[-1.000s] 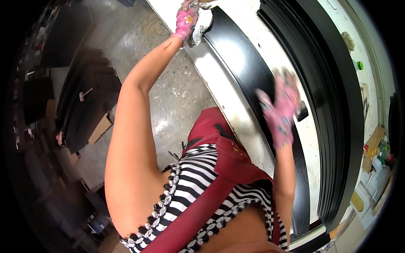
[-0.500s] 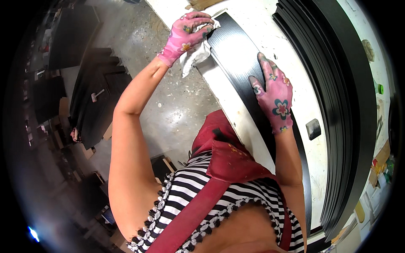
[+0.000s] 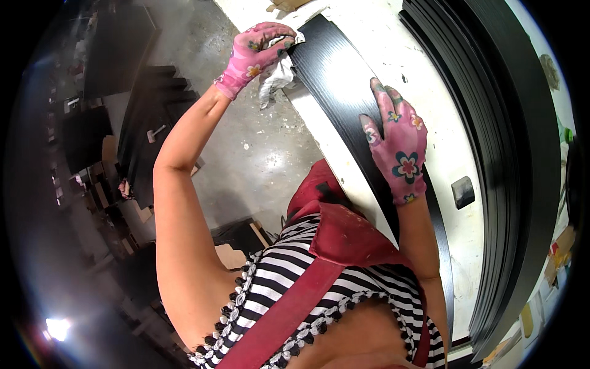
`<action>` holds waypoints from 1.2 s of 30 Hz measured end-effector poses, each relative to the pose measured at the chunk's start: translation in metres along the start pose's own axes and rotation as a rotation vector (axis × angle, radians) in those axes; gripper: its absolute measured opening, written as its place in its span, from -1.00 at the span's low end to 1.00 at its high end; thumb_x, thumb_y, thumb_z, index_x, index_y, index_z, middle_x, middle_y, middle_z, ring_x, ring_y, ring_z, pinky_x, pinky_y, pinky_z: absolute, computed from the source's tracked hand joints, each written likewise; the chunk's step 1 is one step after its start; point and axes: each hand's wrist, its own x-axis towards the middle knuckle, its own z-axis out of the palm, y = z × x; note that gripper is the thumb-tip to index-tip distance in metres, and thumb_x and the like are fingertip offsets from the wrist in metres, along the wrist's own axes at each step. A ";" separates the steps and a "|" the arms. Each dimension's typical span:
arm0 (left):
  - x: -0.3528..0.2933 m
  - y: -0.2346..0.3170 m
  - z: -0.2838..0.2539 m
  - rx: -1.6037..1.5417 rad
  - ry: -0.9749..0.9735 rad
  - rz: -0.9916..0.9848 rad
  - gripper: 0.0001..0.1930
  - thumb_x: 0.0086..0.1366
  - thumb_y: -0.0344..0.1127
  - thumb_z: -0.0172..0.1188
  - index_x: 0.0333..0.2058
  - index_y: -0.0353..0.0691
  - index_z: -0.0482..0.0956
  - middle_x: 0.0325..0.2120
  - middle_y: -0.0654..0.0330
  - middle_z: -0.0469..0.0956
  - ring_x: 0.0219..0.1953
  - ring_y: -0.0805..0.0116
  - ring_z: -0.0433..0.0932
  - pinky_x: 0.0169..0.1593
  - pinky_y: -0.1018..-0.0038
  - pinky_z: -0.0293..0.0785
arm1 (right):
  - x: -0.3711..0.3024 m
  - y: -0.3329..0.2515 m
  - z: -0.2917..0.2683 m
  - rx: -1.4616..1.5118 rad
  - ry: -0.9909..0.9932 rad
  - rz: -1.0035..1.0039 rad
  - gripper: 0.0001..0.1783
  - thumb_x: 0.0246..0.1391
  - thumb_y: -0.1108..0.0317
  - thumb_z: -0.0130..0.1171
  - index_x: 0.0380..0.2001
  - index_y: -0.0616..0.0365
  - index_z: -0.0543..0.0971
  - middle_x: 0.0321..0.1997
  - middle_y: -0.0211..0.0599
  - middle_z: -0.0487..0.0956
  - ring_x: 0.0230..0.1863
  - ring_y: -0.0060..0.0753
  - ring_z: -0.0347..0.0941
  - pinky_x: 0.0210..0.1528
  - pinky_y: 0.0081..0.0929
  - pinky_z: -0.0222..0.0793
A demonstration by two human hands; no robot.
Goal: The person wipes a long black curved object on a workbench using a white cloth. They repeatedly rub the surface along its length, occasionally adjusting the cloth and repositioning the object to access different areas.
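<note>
A long black board [image 3: 335, 74] with a fine-ribbed, shiny face lies along the white worktable. Gathered in my left hand [image 3: 261, 52], gloved in pink with flowers, is a crumpled white cloth [image 3: 276, 75]. That hand is at the board's left edge near its far end, and part of the cloth hangs down beyond the table's edge. My right hand [image 3: 399, 144], in a matching glove with dark-stained fingertips, rests on the board's right side, fingers stretched out and thumb apart.
A tall stack of black boards [image 3: 491, 154] runs along the right side of the white table [image 3: 362, 21]. Between it and my right forearm sits a small dark block [image 3: 462, 192]. On the left, a mallet [image 3: 155, 134] lies among dark panels above the concrete floor [image 3: 246, 147].
My left hand has shifted left with the cloth, further out past the board's edge. My right hand stays spread on the board, nearly in the same place.
</note>
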 end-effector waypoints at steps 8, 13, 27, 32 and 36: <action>0.021 0.005 0.011 -0.012 0.040 0.030 -0.80 0.16 -0.33 0.34 -0.21 -0.16 0.71 -0.23 0.21 0.66 -0.10 0.36 0.58 0.02 0.47 0.47 | -0.001 0.000 0.000 -0.063 -0.028 0.016 -0.33 0.09 0.19 0.21 0.29 -0.15 0.32 0.14 -0.13 0.46 0.15 -0.07 0.39 0.19 -0.21 0.34; 0.014 0.000 0.000 0.023 -0.031 0.012 -0.80 0.17 -0.33 0.34 -0.20 -0.15 0.70 -0.25 0.20 0.66 -0.12 0.38 0.58 0.01 0.49 0.47 | -0.002 0.001 0.000 -0.034 -0.018 0.020 -0.34 0.11 0.19 0.20 0.30 -0.17 0.31 0.15 -0.13 0.46 0.16 -0.08 0.39 0.20 -0.20 0.33; -0.020 0.000 -0.011 -0.007 0.048 -0.069 -0.85 0.18 -0.48 0.32 -0.26 -0.37 0.67 -0.29 0.16 0.65 -0.21 0.43 0.58 -0.10 0.54 0.48 | -0.002 -0.001 -0.002 -0.046 -0.043 0.030 -0.34 0.13 0.18 0.18 0.31 -0.18 0.29 0.17 -0.12 0.45 0.19 -0.05 0.37 0.21 -0.18 0.32; -0.050 0.012 -0.016 0.149 0.033 -0.103 -0.83 0.15 -0.40 0.34 -0.26 -0.26 0.70 -0.32 0.18 0.67 -0.26 0.44 0.61 -0.14 0.55 0.52 | -0.002 0.001 -0.002 -0.027 -0.025 0.005 -0.35 0.13 0.19 0.17 0.31 -0.17 0.29 0.15 -0.13 0.47 0.16 -0.06 0.39 0.20 -0.19 0.32; -0.030 0.098 0.012 -0.175 0.302 -0.223 -0.82 0.17 -0.41 0.30 -0.22 -0.20 0.64 -0.27 0.28 0.66 -0.27 0.47 0.61 -0.13 0.49 0.57 | -0.002 0.002 0.001 -0.112 -0.025 0.007 -0.37 0.12 0.20 0.17 0.28 -0.12 0.33 0.15 -0.11 0.46 0.15 -0.05 0.39 0.19 -0.20 0.30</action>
